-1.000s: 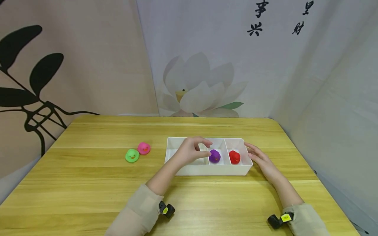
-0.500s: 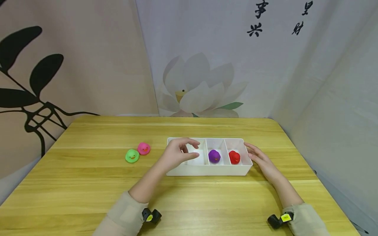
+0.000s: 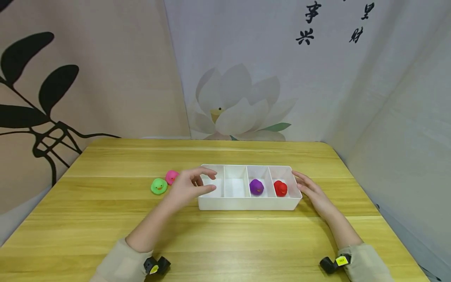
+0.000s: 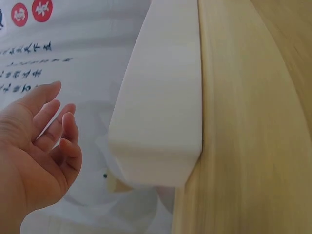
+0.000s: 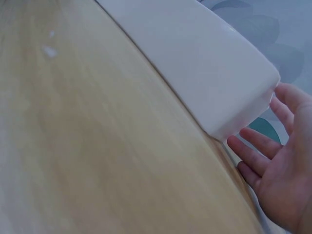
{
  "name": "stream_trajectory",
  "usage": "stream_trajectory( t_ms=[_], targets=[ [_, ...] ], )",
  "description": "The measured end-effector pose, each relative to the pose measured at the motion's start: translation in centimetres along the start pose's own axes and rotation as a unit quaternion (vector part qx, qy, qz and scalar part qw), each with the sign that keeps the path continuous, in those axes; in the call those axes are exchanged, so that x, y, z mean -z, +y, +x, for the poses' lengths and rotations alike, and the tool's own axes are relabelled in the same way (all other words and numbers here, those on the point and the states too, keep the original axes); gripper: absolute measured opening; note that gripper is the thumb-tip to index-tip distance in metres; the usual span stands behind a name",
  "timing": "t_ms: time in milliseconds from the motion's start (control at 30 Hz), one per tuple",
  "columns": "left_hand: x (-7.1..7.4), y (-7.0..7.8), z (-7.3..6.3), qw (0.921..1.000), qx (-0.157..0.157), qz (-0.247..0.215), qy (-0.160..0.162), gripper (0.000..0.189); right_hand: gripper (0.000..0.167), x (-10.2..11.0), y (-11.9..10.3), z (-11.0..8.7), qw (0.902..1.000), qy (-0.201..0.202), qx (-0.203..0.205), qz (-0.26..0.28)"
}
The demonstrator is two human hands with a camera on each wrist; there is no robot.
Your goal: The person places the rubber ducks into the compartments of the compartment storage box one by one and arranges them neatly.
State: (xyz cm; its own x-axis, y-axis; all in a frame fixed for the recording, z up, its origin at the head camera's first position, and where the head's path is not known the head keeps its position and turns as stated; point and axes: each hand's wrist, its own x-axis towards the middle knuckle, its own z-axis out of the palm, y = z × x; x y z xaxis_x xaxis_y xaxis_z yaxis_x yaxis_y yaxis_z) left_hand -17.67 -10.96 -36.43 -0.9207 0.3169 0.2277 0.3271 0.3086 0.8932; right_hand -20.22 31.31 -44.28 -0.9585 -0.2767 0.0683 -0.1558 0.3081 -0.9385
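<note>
A white box with compartments (image 3: 246, 203) stands on the table. Its second compartment from the right holds a purple toy duck (image 3: 256, 187); the rightmost one holds a red toy duck (image 3: 280, 188). My left hand (image 3: 188, 186) hovers over the box's left end with nothing in its loosely bent fingers, as the left wrist view also shows. Left of it a green toy duck (image 3: 159, 186) and a pink toy duck (image 3: 171, 177) lie on the table, the pink one partly behind the hand. My right hand (image 3: 313, 194) rests its relaxed fingers against the box's right end (image 5: 251, 114).
The wooden table (image 3: 246, 246) reaches back to a printed cloth (image 3: 141, 78) with a lotus and dark leaves. Black wrist cameras sit on both sleeves, a left one (image 3: 156, 266) and a right one (image 3: 334, 264).
My left hand has moved left, from beside the purple duck across the box to its left end. The ducks stay in place, and the right hand keeps its position at the box.
</note>
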Motion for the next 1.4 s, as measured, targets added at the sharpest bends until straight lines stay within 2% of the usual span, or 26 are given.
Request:
stream_trajectory(
  t_ms=[300,400,700,900,1100,1400],
  targets=[
    [2.4,-0.8,-1.4,0.9989,-0.004,0.031,0.034,0.025,0.050,0.0,0.1,0.0,1.0000,0.000,0.002,0.001],
    [3.3,-1.3,-1.9,0.9978,0.006,0.047,0.046,0.025,0.050,0.0,0.0,0.0,1.0000,0.000,0.002,0.001],
    [5.8,-2.7,-3.1,0.9957,0.021,0.059,0.068,0.032,0.049,-0.1,-0.2,0.0,1.0000,0.002,0.008,0.005],
    [7.4,-3.5,-4.0,0.9924,0.054,0.085,0.071,0.034,0.049,-0.1,-0.1,0.1,0.9997,0.002,0.019,0.014],
    [8.8,-4.4,-4.6,0.9892,0.069,0.105,0.076,0.037,0.049,-0.1,0.0,0.0,0.9998,0.001,0.012,0.015],
    [10.3,-6.1,-4.6,0.9878,0.088,0.105,0.073,0.044,0.050,-0.1,-0.1,0.0,0.9999,-0.001,0.007,0.012]
  ],
)
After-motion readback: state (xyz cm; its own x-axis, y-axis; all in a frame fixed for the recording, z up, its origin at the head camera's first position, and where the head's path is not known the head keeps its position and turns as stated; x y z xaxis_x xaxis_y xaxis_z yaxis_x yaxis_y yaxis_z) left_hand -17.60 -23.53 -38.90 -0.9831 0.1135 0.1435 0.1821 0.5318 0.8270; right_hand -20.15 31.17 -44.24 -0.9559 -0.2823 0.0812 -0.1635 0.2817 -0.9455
